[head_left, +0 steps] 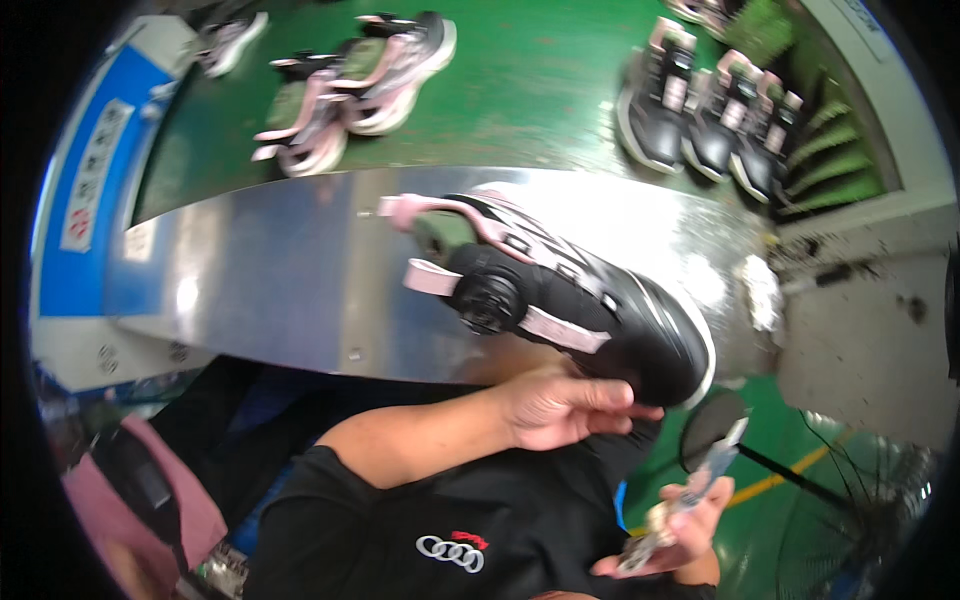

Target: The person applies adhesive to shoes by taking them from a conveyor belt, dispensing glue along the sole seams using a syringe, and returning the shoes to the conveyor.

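A black sneaker [590, 290] with pink pull tabs, a round black dial and a white sole is held tilted over the metal bench, its toe to the right. My left hand [570, 405] grips it from below near the toe; the thumb lies along its side, and the other fingers are partly hidden behind it. Lower and to the right, away from the shoe, my right hand [690, 525] is closed around a long slim grey tool [700, 480]. That tool points up and is too blurred for me to tell its kind.
The shiny metal bench [270, 270] spans the middle. Beyond it, pink-and-grey sneakers [390, 80] and several black ones [660, 110] rest on a green surface. A grey panel [870, 330] stands right, above a fan [860, 520]. A pink item with a dark strap [150, 480] is lower left.
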`<state>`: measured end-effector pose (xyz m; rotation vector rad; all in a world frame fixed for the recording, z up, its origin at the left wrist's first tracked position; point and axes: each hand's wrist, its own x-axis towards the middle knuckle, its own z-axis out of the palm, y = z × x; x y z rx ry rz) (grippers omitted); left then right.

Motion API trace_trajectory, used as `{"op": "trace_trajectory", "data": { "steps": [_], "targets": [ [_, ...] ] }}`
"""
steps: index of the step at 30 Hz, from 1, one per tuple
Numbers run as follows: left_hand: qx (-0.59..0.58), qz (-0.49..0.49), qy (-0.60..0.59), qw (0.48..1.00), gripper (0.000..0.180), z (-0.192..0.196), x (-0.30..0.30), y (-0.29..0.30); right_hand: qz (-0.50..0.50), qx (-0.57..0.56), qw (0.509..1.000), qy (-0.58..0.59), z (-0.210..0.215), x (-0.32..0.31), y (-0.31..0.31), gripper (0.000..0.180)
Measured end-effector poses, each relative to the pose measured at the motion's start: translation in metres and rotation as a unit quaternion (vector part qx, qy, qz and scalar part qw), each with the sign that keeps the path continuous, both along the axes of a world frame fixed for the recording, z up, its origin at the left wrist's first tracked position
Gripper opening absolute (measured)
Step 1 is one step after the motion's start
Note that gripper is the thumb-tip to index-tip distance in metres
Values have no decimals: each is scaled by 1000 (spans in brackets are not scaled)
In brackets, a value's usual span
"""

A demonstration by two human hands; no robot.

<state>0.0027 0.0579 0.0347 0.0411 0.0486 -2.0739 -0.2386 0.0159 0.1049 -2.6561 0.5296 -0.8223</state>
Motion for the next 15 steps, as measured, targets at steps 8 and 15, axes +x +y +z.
{"op": "trace_trajectory", "data": {
  "steps": [8,15],
  "targets": [
    [152,127,-219,955,79,36,72,104,-18,9,1000,-21,-54,54,-74,81],
    [9,187,-366,911,59,29,113,8,-37,69,996,-53,-67,82,-87,76]
  ]
}}
